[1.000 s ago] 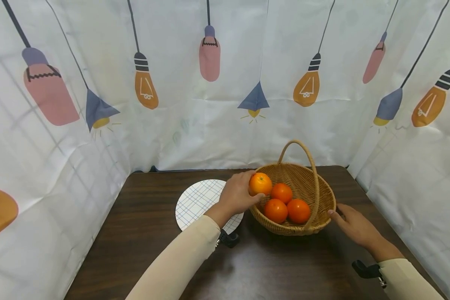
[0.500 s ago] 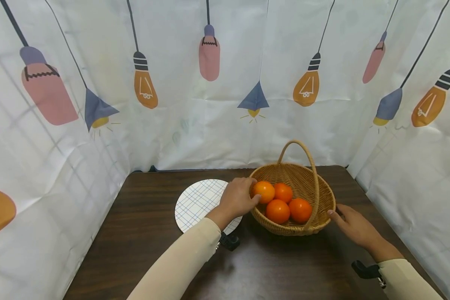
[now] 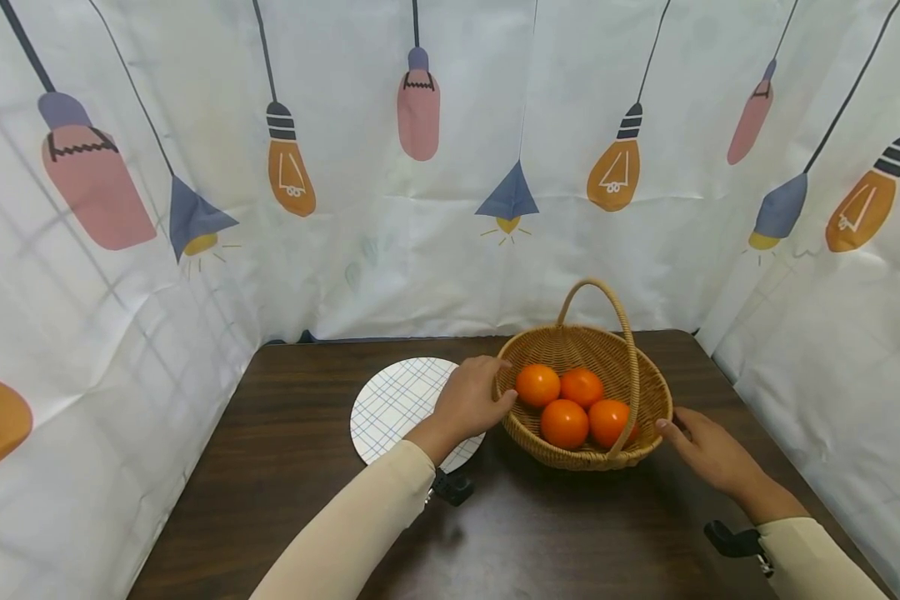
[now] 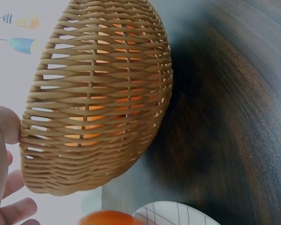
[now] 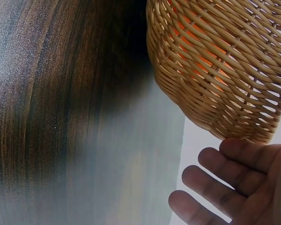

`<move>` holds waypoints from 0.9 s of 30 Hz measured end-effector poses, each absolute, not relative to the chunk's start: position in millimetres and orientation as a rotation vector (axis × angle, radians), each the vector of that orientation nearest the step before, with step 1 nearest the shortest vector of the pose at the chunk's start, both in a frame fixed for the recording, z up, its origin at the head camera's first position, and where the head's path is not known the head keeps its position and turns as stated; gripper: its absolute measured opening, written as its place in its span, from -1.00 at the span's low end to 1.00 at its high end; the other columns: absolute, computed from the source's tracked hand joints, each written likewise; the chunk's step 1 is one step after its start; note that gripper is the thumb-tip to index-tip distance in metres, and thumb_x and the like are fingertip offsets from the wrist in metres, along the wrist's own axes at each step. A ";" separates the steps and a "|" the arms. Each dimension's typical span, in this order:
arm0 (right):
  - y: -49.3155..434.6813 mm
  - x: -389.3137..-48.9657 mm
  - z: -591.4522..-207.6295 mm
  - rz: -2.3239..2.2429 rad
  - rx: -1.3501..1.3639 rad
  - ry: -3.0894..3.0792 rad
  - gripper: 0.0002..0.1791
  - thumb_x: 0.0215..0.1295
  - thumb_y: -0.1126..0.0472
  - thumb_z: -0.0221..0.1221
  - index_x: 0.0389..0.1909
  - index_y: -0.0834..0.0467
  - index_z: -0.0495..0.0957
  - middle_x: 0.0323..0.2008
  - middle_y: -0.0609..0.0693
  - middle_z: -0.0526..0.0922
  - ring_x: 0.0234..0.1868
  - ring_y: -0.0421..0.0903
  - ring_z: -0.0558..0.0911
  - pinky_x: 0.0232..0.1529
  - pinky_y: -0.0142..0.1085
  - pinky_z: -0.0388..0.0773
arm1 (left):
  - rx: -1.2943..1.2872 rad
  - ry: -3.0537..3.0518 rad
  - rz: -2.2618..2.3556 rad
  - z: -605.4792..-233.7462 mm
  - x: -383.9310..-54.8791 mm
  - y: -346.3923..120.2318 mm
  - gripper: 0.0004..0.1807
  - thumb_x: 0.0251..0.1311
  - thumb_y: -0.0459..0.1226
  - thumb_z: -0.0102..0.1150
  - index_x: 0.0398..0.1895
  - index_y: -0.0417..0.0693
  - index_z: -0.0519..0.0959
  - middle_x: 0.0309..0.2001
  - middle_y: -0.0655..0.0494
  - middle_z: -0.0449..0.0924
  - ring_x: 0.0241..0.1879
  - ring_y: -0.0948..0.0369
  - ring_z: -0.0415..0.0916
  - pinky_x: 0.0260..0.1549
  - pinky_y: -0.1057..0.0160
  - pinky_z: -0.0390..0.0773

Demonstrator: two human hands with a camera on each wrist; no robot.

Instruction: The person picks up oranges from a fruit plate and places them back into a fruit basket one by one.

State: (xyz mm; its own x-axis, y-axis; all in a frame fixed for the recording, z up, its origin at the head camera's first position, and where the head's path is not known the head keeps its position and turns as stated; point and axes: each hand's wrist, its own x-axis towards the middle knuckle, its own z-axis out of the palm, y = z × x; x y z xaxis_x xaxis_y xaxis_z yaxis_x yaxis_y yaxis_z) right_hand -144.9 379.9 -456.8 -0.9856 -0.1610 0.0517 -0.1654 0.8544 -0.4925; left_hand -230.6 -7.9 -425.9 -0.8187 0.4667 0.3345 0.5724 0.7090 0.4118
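Observation:
Several oranges [image 3: 565, 424] lie together inside a wicker basket [image 3: 653, 398] with an arched handle. At the basket's left rim is my left hand [image 3: 468, 402], holding no fruit. Its thumb touches the rim in the left wrist view, and its other fingers are spread on the far side. My right hand [image 3: 712, 454] holds the right rim between thumb and index finger, with the remaining fingers stretched out in the right wrist view. Left of the basket sits a round white plate [image 3: 401, 400] with blue grid lines, partly hidden by my left hand and wrist.
Part of an orange fruit [image 4: 110, 218] shows beside the plate at the bottom of the left wrist view; the head view hides it. Everything stands on a dark wooden table [image 3: 285, 500]. White curtains printed with lamps [image 3: 450, 250] enclose the back and sides.
My left hand has lowered an orange into the basket and let go of it. The oranges have shifted slightly right. My right hand stays at the rim.

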 end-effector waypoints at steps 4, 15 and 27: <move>379.7 -144.6 -456.5 0.801 0.261 -3.015 -0.32 0.64 -0.11 -0.12 0.36 0.42 0.36 0.25 0.48 0.45 0.23 0.45 0.46 0.12 0.38 0.39 | -0.839 -2.703 -0.774 -428.8 -230.0 -14.2 -0.54 0.34 -0.03 0.23 0.20 -0.06 0.60 0.17 0.06 0.60 0.19 0.05 0.50 0.21 0.05 0.45; 379.1 -146.0 -455.9 0.811 0.260 -3.022 -0.31 0.64 -0.12 -0.11 0.37 0.42 0.35 0.26 0.48 0.45 0.23 0.45 0.47 0.12 0.38 0.39 | -0.704 -2.734 -0.854 -441.9 -235.4 -42.0 -0.50 0.42 0.00 0.11 0.25 -0.10 0.55 0.16 0.00 0.60 0.14 0.02 0.52 0.11 0.01 0.50; 380.4 -146.7 -455.2 0.820 0.256 -3.034 -0.31 0.64 -0.11 -0.12 0.39 0.43 0.32 0.29 0.50 0.41 0.26 0.48 0.42 0.14 0.40 0.35 | -0.518 -2.833 -0.830 -460.2 -241.5 -74.9 -0.33 0.31 0.07 0.23 0.32 -0.18 0.47 0.25 -0.10 0.55 0.24 -0.09 0.48 0.28 -0.05 0.40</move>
